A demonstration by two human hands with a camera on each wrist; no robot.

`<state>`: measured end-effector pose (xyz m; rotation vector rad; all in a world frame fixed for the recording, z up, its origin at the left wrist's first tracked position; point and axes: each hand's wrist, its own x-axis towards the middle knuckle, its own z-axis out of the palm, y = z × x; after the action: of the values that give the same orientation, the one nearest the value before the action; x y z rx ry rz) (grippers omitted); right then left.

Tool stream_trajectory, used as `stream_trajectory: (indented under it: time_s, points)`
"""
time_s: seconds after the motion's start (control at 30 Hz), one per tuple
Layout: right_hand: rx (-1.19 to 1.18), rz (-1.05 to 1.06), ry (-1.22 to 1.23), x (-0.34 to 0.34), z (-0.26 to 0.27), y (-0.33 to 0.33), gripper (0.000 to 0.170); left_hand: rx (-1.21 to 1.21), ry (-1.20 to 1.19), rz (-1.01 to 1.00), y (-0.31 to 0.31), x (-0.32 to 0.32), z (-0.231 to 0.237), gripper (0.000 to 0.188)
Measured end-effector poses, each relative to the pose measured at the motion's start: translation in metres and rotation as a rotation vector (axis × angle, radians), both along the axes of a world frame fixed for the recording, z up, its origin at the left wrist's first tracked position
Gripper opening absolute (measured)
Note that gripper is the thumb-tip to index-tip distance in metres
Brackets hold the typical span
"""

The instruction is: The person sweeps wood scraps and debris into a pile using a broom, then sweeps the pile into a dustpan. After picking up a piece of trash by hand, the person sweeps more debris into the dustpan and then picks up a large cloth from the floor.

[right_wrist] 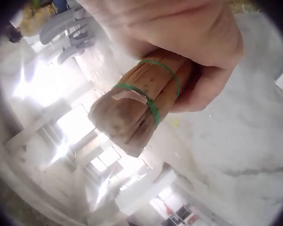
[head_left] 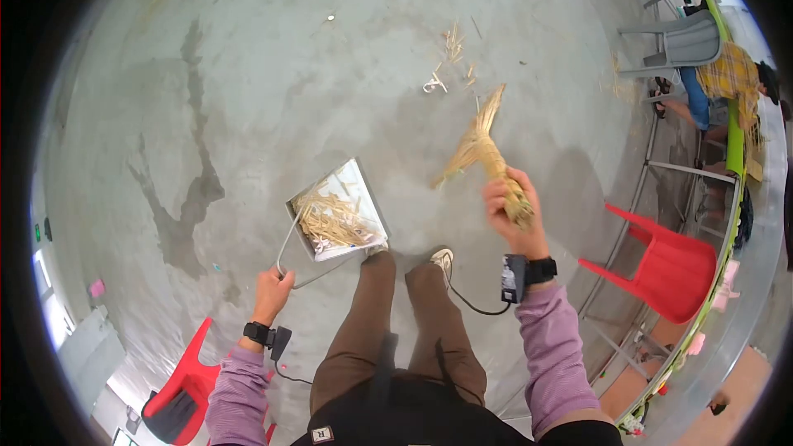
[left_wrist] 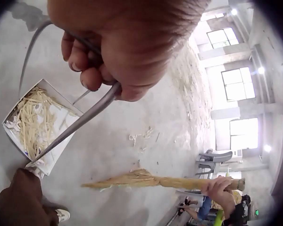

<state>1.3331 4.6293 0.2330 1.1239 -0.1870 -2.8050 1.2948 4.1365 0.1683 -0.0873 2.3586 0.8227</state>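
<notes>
In the head view my left hand [head_left: 273, 293] grips the bent metal handle [head_left: 288, 239] of a white dustpan [head_left: 370, 198], which holds straw pieces [head_left: 330, 219] and white scraps. The left wrist view shows fingers curled round that handle [left_wrist: 87, 115]. My right hand [head_left: 520, 211] grips a straw hand broom [head_left: 487, 153] by its bound end, its bristles pointing away from me above the floor. Green bands [right_wrist: 153, 110] wrap the broom's butt [right_wrist: 120, 117] in the right wrist view.
Straw bits [head_left: 453, 43] and a white scrap [head_left: 434, 83] lie on the floor ahead. Red chairs [head_left: 673, 268] stand on both sides. At the right is a long table [head_left: 756, 239], with grey chairs [head_left: 686, 40] and a person in a yellow checked shirt [head_left: 727, 74] beside it.
</notes>
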Motion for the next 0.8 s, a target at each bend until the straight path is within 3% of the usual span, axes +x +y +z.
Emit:
stream_trajectory:
  time_s: [0.1, 0.3, 0.4, 0.57, 0.8]
  points:
    - [-0.110, -0.125, 0.085, 0.029, 0.015, 0.028, 0.019, -0.007, -0.005, -0.009, 0.018, -0.009, 0.002, 0.029]
    - [0.173, -0.021, -0.157, 0.059, 0.032, 0.073, 0.019, 0.009, 0.000, 0.041, 0.040, -0.027, 0.009, 0.029]
    - [0.174, 0.009, -0.188, 0.059, -0.001, 0.099, 0.016, 0.027, -0.011, 0.084, 0.051, -0.037, 0.011, 0.031]
    - [0.039, -0.037, -0.226, -0.012, -0.044, 0.119, 0.014, -0.106, -0.018, 0.047, 0.086, -0.063, 0.013, 0.033]
    - [-0.009, -0.048, -0.062, -0.082, -0.018, 0.122, 0.018, -0.135, -0.034, 0.076, 0.123, -0.086, -0.017, 0.035]
